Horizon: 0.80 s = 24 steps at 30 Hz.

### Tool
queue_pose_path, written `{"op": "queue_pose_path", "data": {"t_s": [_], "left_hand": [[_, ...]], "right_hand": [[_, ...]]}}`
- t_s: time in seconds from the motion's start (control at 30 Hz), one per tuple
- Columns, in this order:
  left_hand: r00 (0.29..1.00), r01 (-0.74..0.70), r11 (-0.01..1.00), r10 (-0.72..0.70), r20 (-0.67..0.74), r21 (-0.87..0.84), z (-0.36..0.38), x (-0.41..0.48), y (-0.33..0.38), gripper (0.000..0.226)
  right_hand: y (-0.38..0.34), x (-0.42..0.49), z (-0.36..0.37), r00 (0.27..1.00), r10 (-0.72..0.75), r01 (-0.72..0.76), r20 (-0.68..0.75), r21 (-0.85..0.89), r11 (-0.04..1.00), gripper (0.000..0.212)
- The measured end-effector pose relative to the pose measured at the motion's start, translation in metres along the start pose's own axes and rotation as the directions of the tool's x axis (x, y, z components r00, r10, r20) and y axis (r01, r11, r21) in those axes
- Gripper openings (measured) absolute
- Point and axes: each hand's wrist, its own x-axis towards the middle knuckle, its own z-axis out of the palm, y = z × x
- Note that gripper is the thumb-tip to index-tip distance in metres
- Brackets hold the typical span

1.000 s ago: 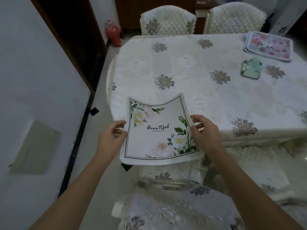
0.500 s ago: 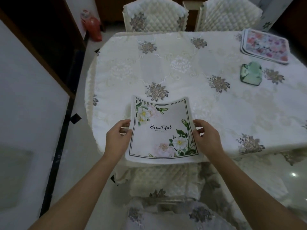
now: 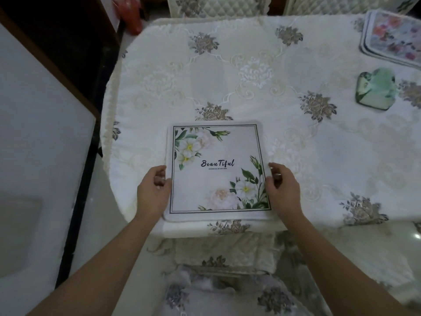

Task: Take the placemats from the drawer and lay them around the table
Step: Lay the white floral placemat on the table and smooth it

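A white square placemat (image 3: pixel 216 169) with green leaves, white flowers and the word "Beautiful" lies flat on the table (image 3: pixel 262 71) near its front edge. My left hand (image 3: pixel 153 190) grips the placemat's left edge and my right hand (image 3: pixel 282 189) grips its right edge. At the far right of the table lies a small stack of placemats (image 3: pixel 394 37) printed with pink and red flowers.
A green glass dish (image 3: pixel 376 88) stands on the tablecloth right of centre. Quilted chairs stand at the far side (image 3: pixel 216 5) and just below me (image 3: pixel 223 265). A white wall panel (image 3: pixel 38 144) and a dark frame are at left; a red object (image 3: pixel 131 15) sits on the floor.
I have moved closer and lowered the placemat. It was curved and held above the table edge; now it lies flat on the cloth, both hands still on its sides.
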Motion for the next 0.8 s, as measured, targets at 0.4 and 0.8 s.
{"op": "queue_pose_path", "data": {"t_s": [0.4,0.8], "left_hand": [[0.999,-0.035,0.997,0.037,-0.024,0.066,0.005,0.005,-0.003,0.032],[0.999,-0.052,0.985,0.049,0.021,0.167,0.004,-0.003,0.001,0.045]], "right_hand": [[0.006,0.009,-0.004,0.999,-0.02,0.019,0.048,0.024,1.0,0.034],[0.001,0.014,-0.015,0.995,0.041,-0.04,0.086,-0.011,0.999,0.032]]}}
